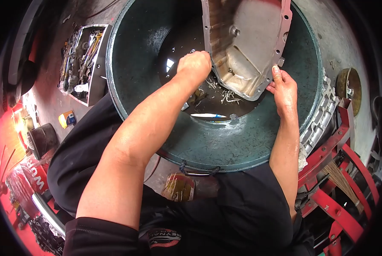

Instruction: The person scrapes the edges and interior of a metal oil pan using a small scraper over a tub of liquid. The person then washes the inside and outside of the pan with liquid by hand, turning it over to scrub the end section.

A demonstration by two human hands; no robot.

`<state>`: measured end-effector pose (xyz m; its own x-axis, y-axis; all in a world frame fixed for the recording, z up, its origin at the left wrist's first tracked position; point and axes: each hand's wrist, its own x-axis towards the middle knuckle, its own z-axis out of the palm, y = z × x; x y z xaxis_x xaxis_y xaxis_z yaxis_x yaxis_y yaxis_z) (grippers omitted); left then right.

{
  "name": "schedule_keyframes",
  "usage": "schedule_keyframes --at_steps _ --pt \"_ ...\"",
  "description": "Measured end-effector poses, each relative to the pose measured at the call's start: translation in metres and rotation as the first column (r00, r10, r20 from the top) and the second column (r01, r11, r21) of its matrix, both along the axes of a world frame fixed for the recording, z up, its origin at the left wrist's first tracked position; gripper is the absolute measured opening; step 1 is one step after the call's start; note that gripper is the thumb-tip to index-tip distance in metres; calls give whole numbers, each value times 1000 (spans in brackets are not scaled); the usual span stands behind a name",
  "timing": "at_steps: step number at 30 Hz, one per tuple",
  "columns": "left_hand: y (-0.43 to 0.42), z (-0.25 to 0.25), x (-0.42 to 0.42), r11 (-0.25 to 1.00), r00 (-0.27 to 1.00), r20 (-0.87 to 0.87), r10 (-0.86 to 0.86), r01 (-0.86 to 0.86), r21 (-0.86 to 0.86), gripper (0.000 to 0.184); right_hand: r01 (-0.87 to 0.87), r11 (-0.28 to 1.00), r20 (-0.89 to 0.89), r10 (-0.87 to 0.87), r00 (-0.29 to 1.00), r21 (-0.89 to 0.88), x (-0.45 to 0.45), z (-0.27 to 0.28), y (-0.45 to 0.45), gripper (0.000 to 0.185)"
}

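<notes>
A metal oil pan [250, 42] is tilted over a wide dark green tub [216, 149], its hollow inner side facing me. My left hand [194, 66] is closed at the pan's left edge, with the fingertips hidden. On the lower right flange, my right hand [283, 87] grips with the thumb on top. Dark liquid [169, 77] lies in the bottom of the tub. Pale, stringy scraps [230, 96] show in it below the pan. Near the front of the liquid is a slim white-and-blue object [208, 115] that I cannot identify.
A metal tray of tools [88, 96] lies on the floor at left, with a small yellow-and-blue box [67, 119] nearby. At right are a silver metal casting [321, 123], a red metal frame [336, 209] and a round disc [349, 89]. A can [178, 187] stands before the tub.
</notes>
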<state>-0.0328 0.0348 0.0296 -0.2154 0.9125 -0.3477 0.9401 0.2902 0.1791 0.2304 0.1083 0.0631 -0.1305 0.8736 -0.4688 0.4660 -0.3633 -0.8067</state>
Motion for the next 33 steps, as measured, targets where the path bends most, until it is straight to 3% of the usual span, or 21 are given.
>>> schedule_keyframes --at_steps 2,3,4,6,8,10,12,13,14,15,16,17,18,19,22,24,25,26,29,31,33 --pt "31 -15 -16 911 972 214 101 -4 -412 20 -1 999 -16 1 1000 41 -2 4 -2 47" --pt "25 -10 -26 863 733 523 435 -174 -474 18 -18 999 -17 19 1000 35 1 2 -2 45" --pt "19 -5 -37 734 310 665 679 -317 -601 18 -33 999 -25 34 999 41 2 -2 0 43" --pt "10 -25 -46 737 67 753 655 -274 -617 19 -18 999 -10 19 1000 49 1 -2 -2 41" --pt "-3 -22 -30 703 -56 779 624 -394 -592 21 -19 997 10 18 1000 75 -1 1 -3 42" --pt "-7 -25 -19 689 5 785 619 -482 -541 21 -6 997 0 6 1000 82 -3 4 -1 43" --pt "-4 -29 -22 614 -177 748 639 -467 -636 22 -23 998 17 22 1000 66 -2 1 -2 43" --pt "-6 -31 -17 609 -180 746 642 -471 -638 22 38 992 -2 -38 999 121 -4 -3 -3 41" --pt "-2 -31 -11 721 200 764 613 -535 -439 21 34 991 -8 -33 999 126 -3 -7 -3 41" --pt "0 -30 -10 828 552 651 521 -513 -227 20 19 992 -9 -18 1000 125 -2 -8 -2 41" --pt "0 -26 -15 830 559 652 513 -517 -211 20 9 992 -12 -8 1000 128 -1 -8 -2 41" --pt "-1 -22 -19 984 923 351 160 -175 12 18 15 990 0 -15 1000 143 -1 -7 -3 41" --pt "-3 -16 -23 966 966 -73 -247 252 65 17 20 988 -10 -18 1000 156 -2 -6 -4 41" --pt "-4 -9 -26 956 946 -137 -294 292 -34 19 14 987 -1 -14 1000 157 -2 -7 -4 41" --pt "-27 -12 -47 945 952 -132 -276 294 141 19 42 985 -12 -40 999 165 -5 -5 -5 40" --pt "-53 13 -44 981 1000 -23 -19 23 190 20 25 990 23 -28 999 139 -4 -1 -4 41" --pt "-63 19 -42 988 995 9 102 -103 115 20 -29 951 87 3 996 307 4 -29 0 40" --pt "-73 24 -39 973 974 32 225 -226 35 21 -37 974 81 20 997 224 3 -16 0 46" --pt "-100 31 -21 839 827 214 520 -541 54 28 -128 907 193 53 980 402 -7 7 -11 68" --pt "-105 60 1 764 733 291 614 -645 12 34 -121 900 241 18 970 419 -5 1 -13 74" --pt "-117 74 23 826 813 264 520 -557 88 29 -52 911 220 -43 975 410 -4 0 -11 78"
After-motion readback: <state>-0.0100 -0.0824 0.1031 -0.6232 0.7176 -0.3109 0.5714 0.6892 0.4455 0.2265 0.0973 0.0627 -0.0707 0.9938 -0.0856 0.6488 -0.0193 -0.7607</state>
